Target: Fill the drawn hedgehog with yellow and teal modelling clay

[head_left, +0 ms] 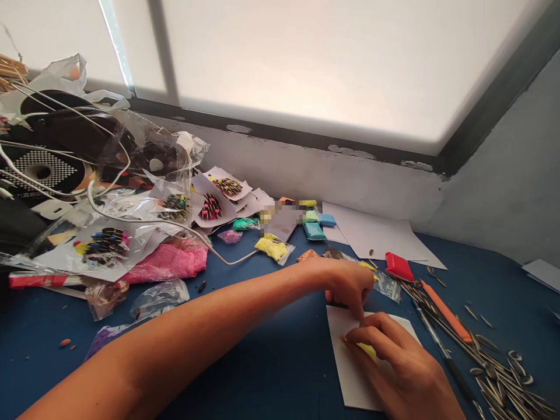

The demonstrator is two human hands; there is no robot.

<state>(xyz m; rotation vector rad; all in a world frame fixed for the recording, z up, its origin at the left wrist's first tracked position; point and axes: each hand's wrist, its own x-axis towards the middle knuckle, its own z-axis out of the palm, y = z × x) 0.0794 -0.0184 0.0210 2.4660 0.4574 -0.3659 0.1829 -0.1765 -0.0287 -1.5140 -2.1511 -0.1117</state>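
A white sheet of paper [350, 382] lies on the blue table in front of me, with a patch of yellow clay [367, 350] on it. My right hand [405, 370] rests over the sheet, its thumb and forefinger pinched together near the clay. Whatever sits between those fingertips is too small to name. Reaching across from the left, my left hand [352, 286] is curled at the paper's far edge. Its forefinger points down, close to the right hand's knuckles, and anything inside the curled fingers is hidden. Just beyond lies a small clear bag [387, 286] with yellow bits.
Sunflower seeds [494, 379], a pen [441, 344] and an orange stick [446, 309] lie at right. A red clay packet [399, 266] and a yellow one [273, 248] lie beyond. Seed-studded paper pieces [212, 207], plastic bags and a white cable [175, 221] crowd the left.
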